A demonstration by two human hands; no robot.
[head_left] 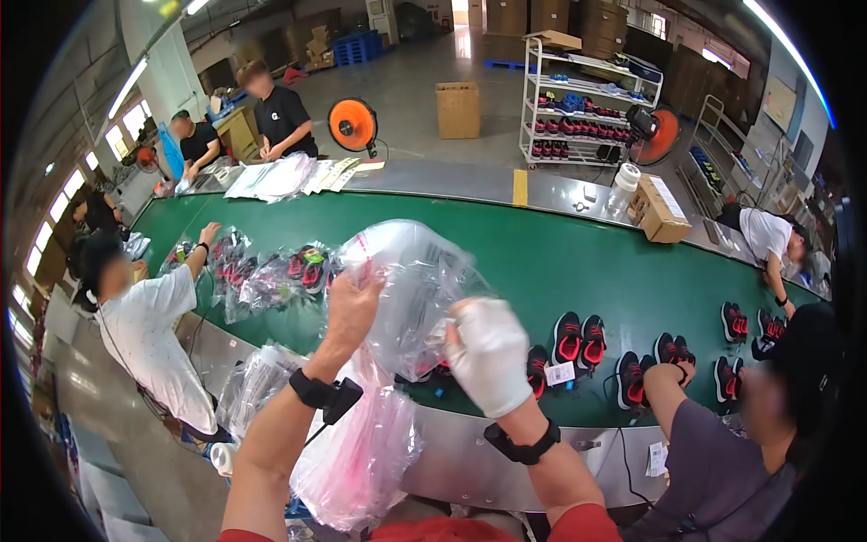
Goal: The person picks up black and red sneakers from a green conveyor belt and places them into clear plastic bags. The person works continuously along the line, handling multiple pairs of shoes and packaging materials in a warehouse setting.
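1. Head view, with the clock centred on the held bag: a large clear bag (411,257) puffs up over the green belt (506,248). The left hand (352,312), at 8 o'clock, has its fingers pinched together on the film.
2. The right hand (493,357), at 4 o'clock in a white glove, is curled by the bag's other edge. Motion blurs it, so I cannot tell whether its fingers clamp the film or only touch it.
3. The step in hand appears to be spreading or arranging the bag. As I judge it, the next move calls for a firm pinch on both edges, with enough slack not to tear the film.
4. The bag is thin, glossy and crinkled, see-through with a milky cast and a reddish line near its left side. A limp pile of pink-tinted bags (361,461) spills at 6 to 7 o'clock, in soft gathered folds.
5. The belt is smooth and matte; its steel edge (465,452) shines below, at 5 o'clock.
6. At 4 o'clock stand round-toed dark shoes (567,339) with red linings, a flat white tag (560,373) beside them. At 9 o'clock, bagged shoes (310,271) lie under wrinkled plastic.
7. A co-worker's hand (209,233) reaches over the belt between 9 and 10 o'clock.
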